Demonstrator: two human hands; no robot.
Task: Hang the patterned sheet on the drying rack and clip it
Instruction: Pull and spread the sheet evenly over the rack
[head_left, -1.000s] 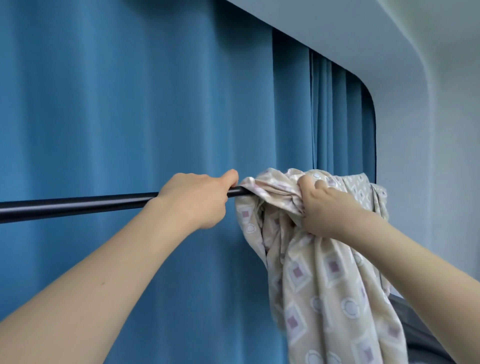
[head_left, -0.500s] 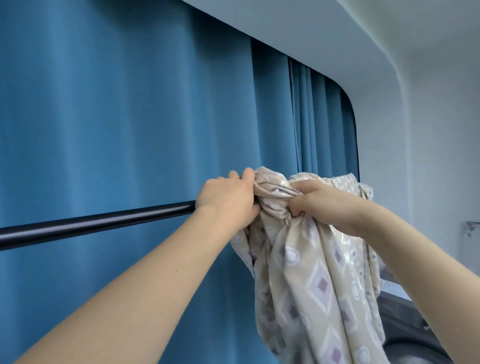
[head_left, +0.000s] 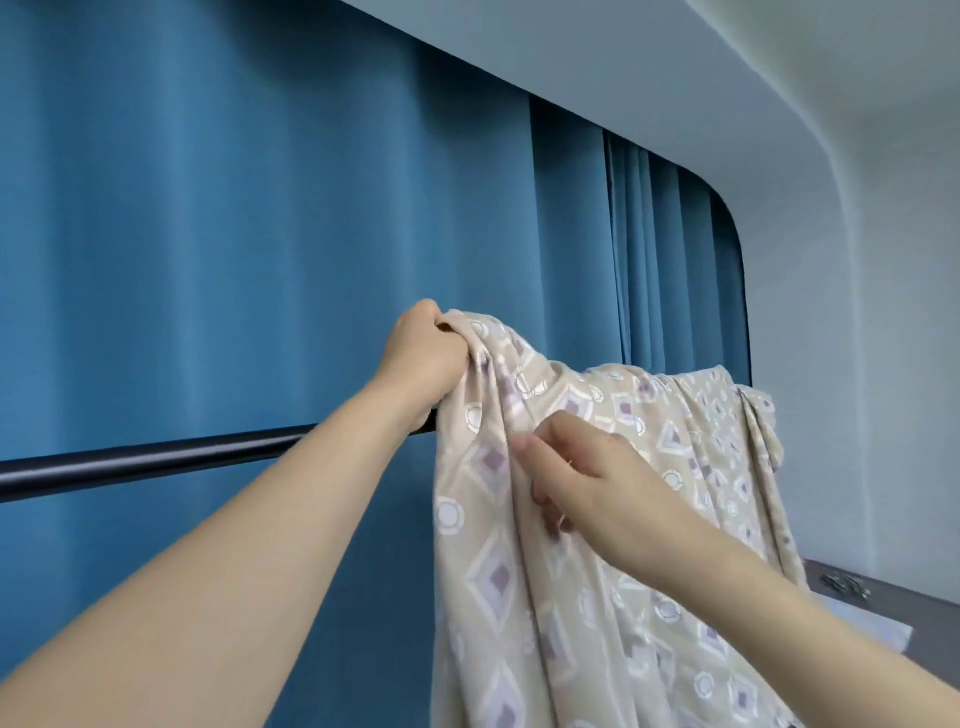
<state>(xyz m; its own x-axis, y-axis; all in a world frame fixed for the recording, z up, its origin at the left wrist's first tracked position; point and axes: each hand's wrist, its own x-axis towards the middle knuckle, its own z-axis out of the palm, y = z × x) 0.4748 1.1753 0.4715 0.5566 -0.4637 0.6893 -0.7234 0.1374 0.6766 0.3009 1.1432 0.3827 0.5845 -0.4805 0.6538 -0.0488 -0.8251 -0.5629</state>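
Sheet's place: While the patterned sheet (head_left: 597, 519) hangs bunched over the right-hand stretch of the black rail (head_left: 156, 460) of the drying rack, most of that rail to the left is bare, with a blue curtain (head_left: 260, 260) behind it.
Sheet's feel: We judge it light, thin and soft, with a slight sheen that suggests it slides easily on the smooth rail; it folds into loose pleats and will not hold a shape by itself.
Where to hold: We would take it along the top edge, near the corner, since a pinch lower down only gathers slack.
Left hand (head_left: 423, 358): Our left arm reaches up and forward, and the grip is a closed fist around the sheet's upper left edge, lifted just above the rail.
Right hand (head_left: 587, 478): Our right arm comes in from the lower right, the hand lies against the front of the hanging cloth below the rail, and the thumb and curled fingers (head_left: 524, 444) seem to nip a fold; we cannot tell how firmly.
Clips: We see none.
Risk: Pulled unevenly, we think the cloth could slip off the rail.
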